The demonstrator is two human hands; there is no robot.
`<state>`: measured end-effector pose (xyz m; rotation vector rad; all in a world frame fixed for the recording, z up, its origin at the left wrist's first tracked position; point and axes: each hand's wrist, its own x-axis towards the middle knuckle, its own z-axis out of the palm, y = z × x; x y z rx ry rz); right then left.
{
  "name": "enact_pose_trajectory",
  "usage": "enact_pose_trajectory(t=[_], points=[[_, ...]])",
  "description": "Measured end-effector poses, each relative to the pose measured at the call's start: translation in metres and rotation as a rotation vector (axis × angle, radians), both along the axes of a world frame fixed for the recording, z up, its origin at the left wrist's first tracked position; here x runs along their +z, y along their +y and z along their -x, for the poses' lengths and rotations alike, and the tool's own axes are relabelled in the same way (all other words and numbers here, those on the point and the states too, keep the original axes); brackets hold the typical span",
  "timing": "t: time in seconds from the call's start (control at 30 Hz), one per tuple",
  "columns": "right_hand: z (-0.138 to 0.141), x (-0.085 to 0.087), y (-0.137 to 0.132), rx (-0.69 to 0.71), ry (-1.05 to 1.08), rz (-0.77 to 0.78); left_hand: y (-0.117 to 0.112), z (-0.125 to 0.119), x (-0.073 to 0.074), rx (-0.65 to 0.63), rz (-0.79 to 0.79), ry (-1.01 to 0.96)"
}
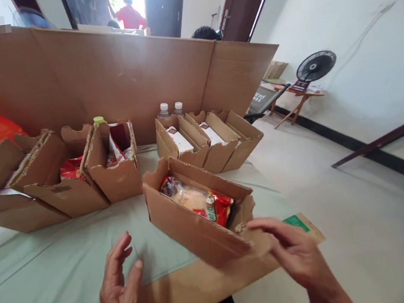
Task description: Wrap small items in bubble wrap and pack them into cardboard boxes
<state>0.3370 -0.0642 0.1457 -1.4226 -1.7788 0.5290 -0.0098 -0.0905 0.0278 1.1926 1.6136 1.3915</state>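
A long cardboard box [192, 226] with an open top sits aslant at the front of the table. Inside lie food packets [193, 199], some in clear wrap and some in red and green print. My right hand [290, 246] grips the box's near right end, thumb and fingers closed over its low cardboard edge. To the left of the box, my left hand [120, 284] hovers above the table's front edge, fingers apart and holding nothing.
Cardboard bins with packets [70, 192] stand at back left, more bins with white cartons [212, 145] at back right. Behind them are two clear bottles [163, 111] and a tall cardboard screen [134, 76]. A green cloth [71, 256] covers much of the table.
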Motion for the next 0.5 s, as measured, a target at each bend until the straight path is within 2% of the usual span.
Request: enact_pose_trajectory(t=[0.03,0.1,0.17,0.27,0.37,0.5], points=[[-0.017,-0.011,-0.010,-0.144,0.090,-0.014,0.003,-0.003,0.003,-0.014,-0.016,0.009],[-0.037,-0.036,-0.028,-0.240,0.211,0.021,0.009,-0.013,0.006,-0.071,-0.037,0.027],[-0.038,-0.061,-0.042,-0.195,0.220,0.111,0.014,-0.027,0.005,-0.144,-0.034,0.038],[-0.014,-0.088,-0.040,-0.204,0.103,0.210,0.020,-0.047,-0.004,-0.222,-0.031,0.038],[0.010,-0.096,-0.003,-0.235,0.110,0.185,0.022,-0.058,-0.010,-0.193,-0.066,0.044],[0.023,-0.094,0.076,-0.075,0.230,0.158,0.025,-0.062,-0.011,-0.089,-0.080,0.057]])
